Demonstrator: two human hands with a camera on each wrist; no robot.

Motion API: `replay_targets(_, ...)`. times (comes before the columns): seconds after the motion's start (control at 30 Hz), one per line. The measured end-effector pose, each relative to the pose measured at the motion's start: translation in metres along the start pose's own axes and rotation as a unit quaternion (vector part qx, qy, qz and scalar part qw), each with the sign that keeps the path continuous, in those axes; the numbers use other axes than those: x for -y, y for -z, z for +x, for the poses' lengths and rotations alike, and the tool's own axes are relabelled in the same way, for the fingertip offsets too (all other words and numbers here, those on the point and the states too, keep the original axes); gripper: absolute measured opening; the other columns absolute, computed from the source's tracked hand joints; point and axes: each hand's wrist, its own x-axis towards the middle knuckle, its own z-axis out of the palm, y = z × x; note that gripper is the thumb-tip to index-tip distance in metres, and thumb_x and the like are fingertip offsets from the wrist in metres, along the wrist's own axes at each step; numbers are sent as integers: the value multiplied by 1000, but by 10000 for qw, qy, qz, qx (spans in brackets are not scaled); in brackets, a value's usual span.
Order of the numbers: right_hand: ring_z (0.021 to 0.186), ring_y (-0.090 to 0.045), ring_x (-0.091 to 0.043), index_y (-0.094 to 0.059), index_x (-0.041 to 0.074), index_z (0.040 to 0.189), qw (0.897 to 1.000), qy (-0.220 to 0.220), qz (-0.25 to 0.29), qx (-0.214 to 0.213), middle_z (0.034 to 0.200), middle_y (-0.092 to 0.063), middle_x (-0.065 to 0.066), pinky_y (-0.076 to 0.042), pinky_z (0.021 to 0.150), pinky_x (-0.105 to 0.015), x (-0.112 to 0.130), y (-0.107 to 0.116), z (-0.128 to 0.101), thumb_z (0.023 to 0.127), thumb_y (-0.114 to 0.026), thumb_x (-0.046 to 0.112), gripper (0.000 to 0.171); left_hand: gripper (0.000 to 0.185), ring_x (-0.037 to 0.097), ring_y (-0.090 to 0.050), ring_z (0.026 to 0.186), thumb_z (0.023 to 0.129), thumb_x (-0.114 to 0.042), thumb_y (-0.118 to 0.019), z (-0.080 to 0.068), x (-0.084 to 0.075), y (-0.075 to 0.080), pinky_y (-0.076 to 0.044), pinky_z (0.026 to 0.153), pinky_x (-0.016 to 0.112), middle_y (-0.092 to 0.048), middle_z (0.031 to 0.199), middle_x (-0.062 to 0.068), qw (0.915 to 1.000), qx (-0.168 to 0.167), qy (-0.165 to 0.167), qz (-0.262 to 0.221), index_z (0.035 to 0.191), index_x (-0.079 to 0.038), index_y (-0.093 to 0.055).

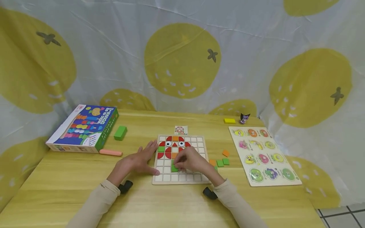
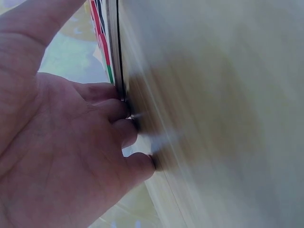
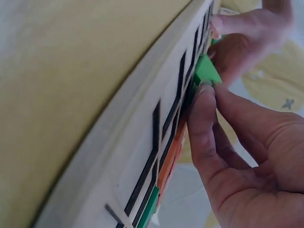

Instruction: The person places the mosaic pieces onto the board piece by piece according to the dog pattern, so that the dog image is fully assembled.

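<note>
A square grid board (image 1: 182,183) lies on the table with red, orange, green and eye-patterned tiles in its upper left cells. My right hand (image 1: 189,160) pinches a green square tile (image 1: 174,167) between thumb and fingers, over the board's lower middle cells. The right wrist view shows that green tile (image 3: 206,69) tilted against the grid; whether it sits in a cell I cannot tell. My left hand (image 1: 139,161) is spread along the board's left side, its thumb over the lower left cells. In the left wrist view, the left fingertips (image 2: 124,130) touch the board's edge.
Loose green tiles (image 1: 223,162) and orange tiles (image 1: 225,153) lie right of the board. A small picture card (image 1: 181,130) is behind it. A fruit puzzle board (image 1: 248,177) lies right; a toy box (image 1: 82,128), green block (image 1: 120,133) and peach stick (image 1: 111,153) lie left.
</note>
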Motion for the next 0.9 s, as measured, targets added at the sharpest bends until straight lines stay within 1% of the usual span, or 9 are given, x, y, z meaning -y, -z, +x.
replay_targets(0.13, 63, -72, -19, -83, 5, 84, 9995, -31, -296, -121, 76, -77, -1, -59, 61, -24, 5, -1, -2, 91, -85, 1, 8, 121, 41, 5, 167, 92, -48, -85, 1, -2, 0, 0, 132, 65, 4, 181, 20, 9999, 18, 17, 98, 172, 1, -9)
replay_targets(0.2, 69, -69, -14, -84, 7, 82, 9983, -56, -526, -233, 76, -75, 3, -56, 63, -23, 7, -1, -2, 90, -87, 2, 10, 121, 40, 5, 167, 92, -48, -85, 2, -3, 1, 0, 132, 65, 4, 181, 20, 9999, 25, 21, 121, 172, 0, -9)
replay_targets(0.33, 81, -61, -11, -85, 10, 78, 9960, -83, -831, -324, 78, -69, 7, -54, 67, -24, 8, -2, -2, 87, -89, 2, 13, 121, 42, 5, 167, 92, -47, -85, 4, -5, 2, -1, 132, 66, 4, 180, 22, 9999, 62, -38, 78, 171, 2, -10)
replay_targets(0.4, 83, -59, -11, -85, 10, 78, 9956, -53, -886, -306, 78, -69, 7, -54, 68, -25, 8, -3, -3, 87, -89, 1, 13, 121, 41, 5, 167, 91, -46, -86, 5, -5, 1, 0, 132, 65, 4, 180, 22, 9999, 77, -39, 88, 171, 3, -10)
replay_targets(0.63, 80, -60, -7, -86, 8, 81, 9945, 215, -995, -231, 80, -69, 5, -55, 65, -23, 6, -5, -2, 87, -90, 2, 9, 120, 41, 4, 167, 93, -46, -85, 4, 0, -1, -1, 132, 65, 4, 180, 22, 9999, 76, 20, 123, 171, 3, -9)
replay_targets(0.73, 78, -62, -6, -85, 6, 89, 9933, 605, -967, -174, 83, -71, 4, -56, 67, -23, 5, 9, -3, 89, -89, 4, 4, 120, 41, 4, 167, 92, -47, -85, 2, 1, -1, -1, 132, 65, 4, 180, 21, 9999, 58, 54, 135, 171, 2, -9)
replay_targets(0.83, 77, -65, -7, -85, 5, 98, 9922, 825, -872, -350, 88, -74, 3, -60, 69, -25, 1, 41, -11, 91, -87, 7, 8, 122, 42, 4, 167, 91, -48, -86, 3, 2, 0, -1, 132, 64, 4, 180, 21, 9998, 41, 52, 164, 172, 2, -9)
replay_targets(0.9, 78, -66, -9, -84, 5, 103, 9909, 771, -912, -613, 91, -76, 3, -60, 69, -27, -4, 67, -23, 92, -86, 9, 12, 122, 42, 4, 167, 91, -48, -86, 3, 2, 0, -1, 132, 64, 4, 180, 21, 9998, 46, 48, 162, 172, 2, -8)
